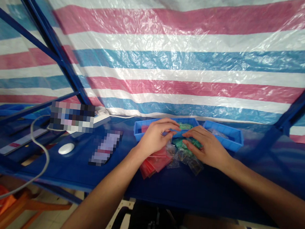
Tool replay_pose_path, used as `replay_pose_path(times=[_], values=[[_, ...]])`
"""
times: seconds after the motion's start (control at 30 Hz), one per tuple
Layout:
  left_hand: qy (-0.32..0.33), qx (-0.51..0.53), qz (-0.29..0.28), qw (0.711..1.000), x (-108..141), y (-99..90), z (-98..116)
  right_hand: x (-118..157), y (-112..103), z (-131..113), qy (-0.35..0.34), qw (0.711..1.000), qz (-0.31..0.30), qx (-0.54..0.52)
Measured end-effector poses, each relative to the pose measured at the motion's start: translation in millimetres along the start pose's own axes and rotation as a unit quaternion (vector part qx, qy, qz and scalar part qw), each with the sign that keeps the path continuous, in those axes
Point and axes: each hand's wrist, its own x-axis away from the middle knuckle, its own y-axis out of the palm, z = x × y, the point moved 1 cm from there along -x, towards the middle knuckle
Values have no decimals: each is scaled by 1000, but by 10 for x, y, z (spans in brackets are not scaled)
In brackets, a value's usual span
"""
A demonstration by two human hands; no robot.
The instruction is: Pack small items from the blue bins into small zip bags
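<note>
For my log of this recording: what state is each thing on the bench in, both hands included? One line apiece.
Left hand: fingers bent, grip unclear
Right hand: fingers bent, grip unclear
Left blue bin: open-topped, with green and red contents
Right blue bin: open-topped, clear packets inside
Red packets: loosely overlapping
Green packets: bunched between the hands
Clear packets: scattered, crinkled
White rounded object: lying flat
Grey cable: curved, slack

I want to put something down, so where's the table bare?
Bare table: between the red packets and front edge; between the white oval thing and blurred purple one. Crowded: around the left hand and right hand.
</note>
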Motion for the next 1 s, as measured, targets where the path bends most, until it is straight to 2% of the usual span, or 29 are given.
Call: replay_pose_path(times=[0.07,0.13,0.3,0.47,0.6,0.8,1.0], values=[[19,11,41,999,-4,31,68,0,9,-45,2,1000,-7,-30],[39,22,56,997,-1,72,140,6,38,-90,21,998,-18,-59],[58,60,89,993,1,158,267,39,165,-123,135,980,-21,-142],[63,85,82,991,-5,210,282,51,255,-68,176,958,9,-226],[31,84,62,994,0,208,242,33,247,-44,186,935,32,-299],[-36,36,16,999,29,185,141,40,236,47,221,911,59,-343],[-72,36,30,996,38,196,83,42,217,85,219,927,71,-297]])
